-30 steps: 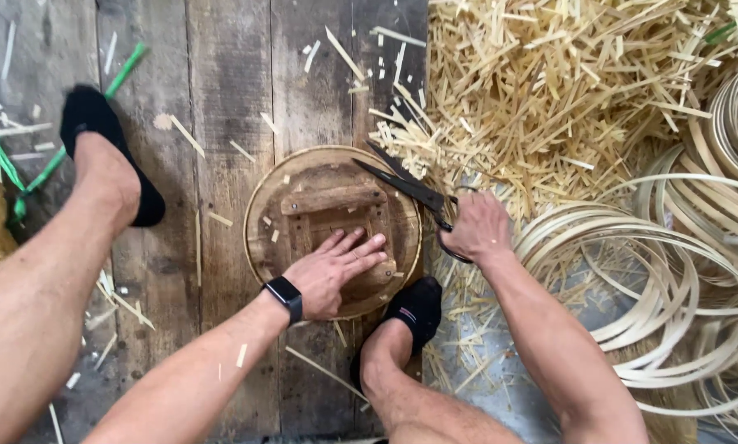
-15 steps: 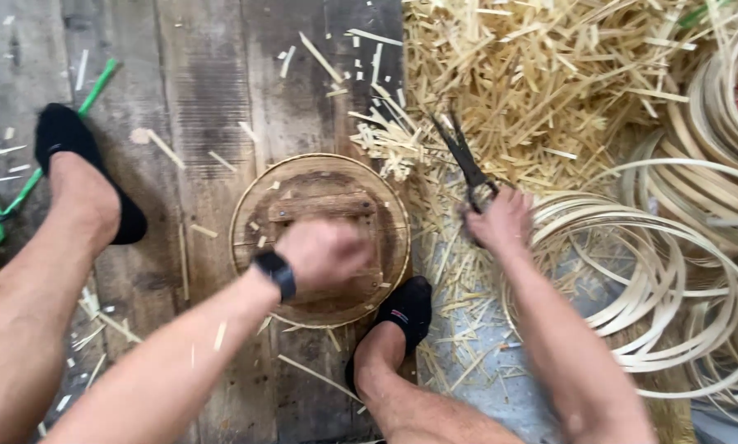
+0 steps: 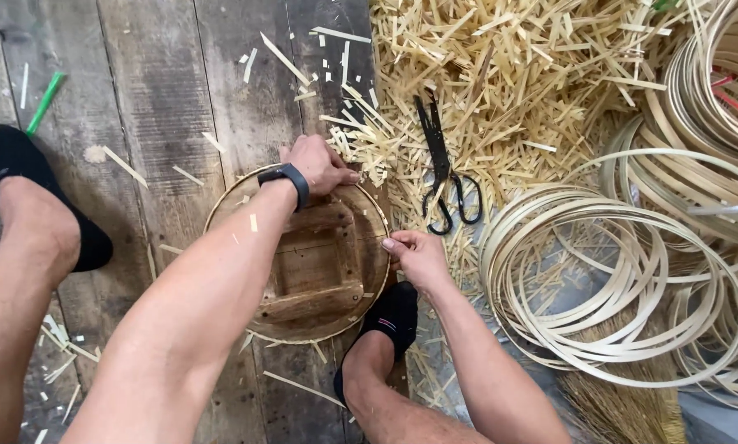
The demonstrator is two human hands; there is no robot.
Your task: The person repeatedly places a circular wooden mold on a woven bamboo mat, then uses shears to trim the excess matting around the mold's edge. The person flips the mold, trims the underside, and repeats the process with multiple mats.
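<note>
A round wooden disc (image 3: 320, 279) with a square frame of battens on it lies on the plank floor, ringed by a thin bamboo hoop. My left hand (image 3: 318, 164), a black watch on its wrist, grips the far rim of the disc. My right hand (image 3: 418, 256) holds the disc's right edge, fingers curled on the hoop. Black scissors (image 3: 443, 168) lie free on the bamboo offcuts to the right of the disc.
A heap of bamboo offcuts (image 3: 509, 74) covers the floor at top right. Stacked bamboo hoops (image 3: 616, 288) lie at the right. My feet in black socks rest at the left (image 3: 32, 189) and just below the disc (image 3: 389, 321). A green stick (image 3: 40, 103) lies far left.
My right hand has put the scissors down on the offcuts and come to the disc's right edge. My left hand moved from the disc's middle to its far rim.
</note>
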